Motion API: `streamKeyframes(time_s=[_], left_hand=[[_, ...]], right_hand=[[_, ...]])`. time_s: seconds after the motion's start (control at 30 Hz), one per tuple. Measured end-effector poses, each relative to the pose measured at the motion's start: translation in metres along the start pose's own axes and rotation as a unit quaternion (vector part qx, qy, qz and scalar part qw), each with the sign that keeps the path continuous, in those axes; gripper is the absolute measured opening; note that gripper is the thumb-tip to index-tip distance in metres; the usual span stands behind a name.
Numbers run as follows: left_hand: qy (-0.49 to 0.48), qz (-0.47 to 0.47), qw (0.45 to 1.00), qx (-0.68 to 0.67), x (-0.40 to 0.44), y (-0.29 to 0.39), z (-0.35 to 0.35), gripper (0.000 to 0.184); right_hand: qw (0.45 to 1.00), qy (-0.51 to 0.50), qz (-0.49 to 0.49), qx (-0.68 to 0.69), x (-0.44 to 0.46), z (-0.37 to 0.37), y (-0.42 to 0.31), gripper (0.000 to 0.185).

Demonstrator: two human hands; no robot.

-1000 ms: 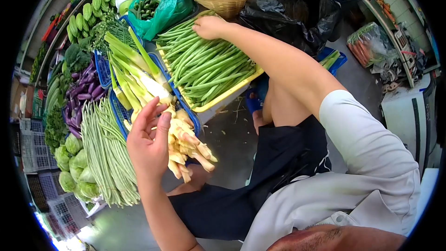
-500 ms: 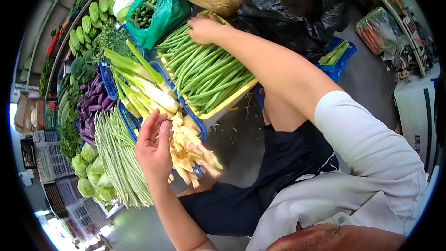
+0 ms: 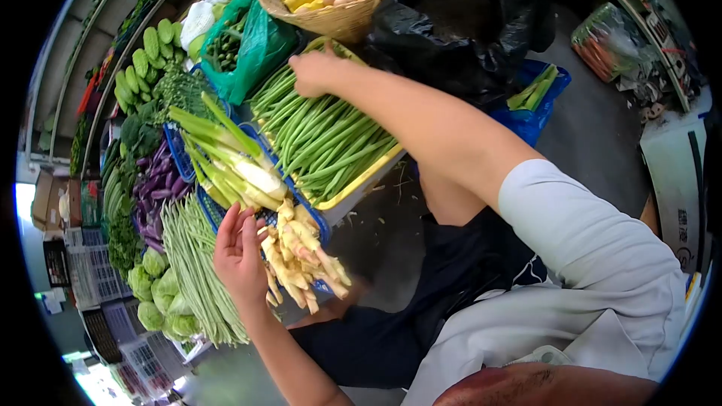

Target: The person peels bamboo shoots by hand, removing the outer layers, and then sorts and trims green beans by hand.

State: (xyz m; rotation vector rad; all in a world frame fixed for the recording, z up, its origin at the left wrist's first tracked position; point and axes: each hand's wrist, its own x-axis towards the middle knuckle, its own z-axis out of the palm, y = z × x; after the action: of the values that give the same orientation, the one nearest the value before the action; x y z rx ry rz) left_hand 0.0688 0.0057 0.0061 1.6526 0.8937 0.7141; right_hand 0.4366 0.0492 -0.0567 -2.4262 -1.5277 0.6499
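Observation:
Green beans [image 3: 323,135] lie lengthwise in a yellow-rimmed crate [image 3: 361,183]. My right hand [image 3: 317,74] rests at the far end of the beans, its fingers bent and partly turned out of sight; whether it grips any bean cannot be made out. My left hand [image 3: 241,256] hovers with fingers apart and nothing in it, between the long beans [image 3: 199,271] and the ginger [image 3: 297,252]. Pale green stalks [image 3: 229,158] lie just beyond it in a blue basket [image 3: 323,229].
A wicker basket [image 3: 274,7] holds eggs in yellow trays. Near it are a green bag [image 3: 263,49] and a black bag [image 3: 459,37]. Eggplants [image 3: 159,188], cabbages [image 3: 165,293] and bitter melons [image 3: 141,62] lie at the left. A blue bag [image 3: 519,124] is on the floor.
The view has shifted, bringing more of the egg basket into sight. My right hand stays at the far end of the beans, and my left hand remains apart beside the ginger.

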Motion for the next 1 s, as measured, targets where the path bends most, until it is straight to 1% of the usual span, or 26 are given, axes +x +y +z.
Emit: streamKeyframes(time_s=[0.03,0.1,0.13,0.2,0.23,0.27,0.33,0.37,0.43,0.47,0.53,0.57,0.6,0.63,0.67,0.73,0.77,0.8,0.87,0.9,0.93,0.97,1.0], left_hand=[[-0.002,-0.002,1.000,0.003,0.001,0.000,0.001,0.041],[-0.002,-0.003,1.000,0.005,0.002,0.000,0.006,0.042],[-0.015,0.003,1.000,0.010,0.003,-0.003,0.006,0.043],[-0.013,-0.015,1.000,0.009,0.003,0.002,0.012,0.043],[-0.021,0.005,0.999,0.030,0.005,0.003,0.013,0.043],[-0.031,0.025,0.998,0.049,0.006,0.002,0.013,0.042],[-0.033,0.034,0.999,0.027,0.006,0.002,0.017,0.042],[-0.033,0.032,0.999,0.027,0.005,0.005,0.020,0.041],[-0.031,0.035,0.999,0.022,0.004,0.008,0.022,0.040],[-0.032,0.047,0.998,0.028,0.004,0.007,0.022,0.040],[-0.031,0.065,0.997,0.029,0.006,0.004,0.022,0.040],[-0.022,0.071,0.997,0.010,0.008,0.002,0.023,0.041],[-0.012,0.078,0.997,-0.008,0.010,0.001,0.022,0.042],[-0.020,0.047,0.999,-0.006,0.012,0.006,0.020,0.049],[-0.016,0.052,0.999,-0.006,0.015,0.007,0.020,0.049],[0.042,0.069,0.995,-0.051,0.022,0.009,0.022,0.062],[0.072,0.071,0.993,-0.054,0.026,0.012,0.020,0.075],[0.095,0.078,0.991,-0.060,0.031,0.011,0.017,0.085],[0.207,0.125,0.970,-0.026,0.035,0.020,0.013,0.093],[0.259,0.147,0.955,0.023,0.041,0.014,0.006,0.097],[0.287,0.148,0.945,0.051,0.043,0.012,0.001,0.094],[0.255,0.158,0.952,0.055,0.043,0.011,-0.006,0.087],[0.220,0.166,0.960,0.058,0.044,0.008,-0.012,0.080]], right_hand=[[0.999,0.032,-0.029,-0.012,-0.003,0.000,0.002,0.059],[0.994,0.028,-0.060,-0.087,-0.002,-0.001,0.002,0.056],[0.989,0.021,-0.061,-0.131,-0.001,0.001,0.002,0.049],[0.982,0.048,-0.066,-0.168,-0.004,0.002,-0.001,0.039],[0.976,0.079,-0.086,-0.182,-0.008,0.003,-0.001,0.034],[0.965,0.092,-0.097,-0.225,-0.010,0.002,-0.002,0.039],[0.956,0.139,-0.086,-0.243,-0.014,0.001,-0.006,0.036],[0.954,0.139,-0.092,-0.248,-0.016,-0.001,-0.006,0.036],[0.950,0.194,-0.076,-0.233,-0.021,-0.010,-0.004,0.029],[0.948,0.197,-0.078,-0.238,-0.029,-0.019,-0.008,0.029],[0.975,0.188,-0.076,-0.094,-0.047,-0.036,-0.014,0.029],[0.965,0.234,-0.094,-0.075,-0.053,-0.036,-0.016,0.030],[0.963,0.239,-0.097,-0.079,-0.058,-0.039,-0.021,0.030],[0.976,0.190,-0.104,0.041,-0.072,-0.044,-0.034,0.033],[0.971,0.135,-0.110,0.161,-0.084,-0.044,-0.045,0.036],[0.926,0.057,-0.153,0.339,-0.102,-0.033,-0.066,0.039],[0.913,0.037,-0.183,0.363,-0.111,-0.029,-0.075,0.038],[0.913,0.034,-0.196,0.356,-0.115,-0.024,-0.081,0.035],[0.878,0.011,-0.253,0.406,-0.127,-0.017,-0.096,0.033],[0.875,0.007,-0.257,0.410,-0.132,-0.016,-0.100,0.033],[0.865,-0.025,-0.287,0.412,-0.139,-0.018,-0.104,0.032],[0.852,-0.057,-0.316,0.413,-0.142,-0.018,-0.108,0.032],[0.849,-0.058,-0.319,0.418,-0.144,-0.015,-0.112,0.032]])
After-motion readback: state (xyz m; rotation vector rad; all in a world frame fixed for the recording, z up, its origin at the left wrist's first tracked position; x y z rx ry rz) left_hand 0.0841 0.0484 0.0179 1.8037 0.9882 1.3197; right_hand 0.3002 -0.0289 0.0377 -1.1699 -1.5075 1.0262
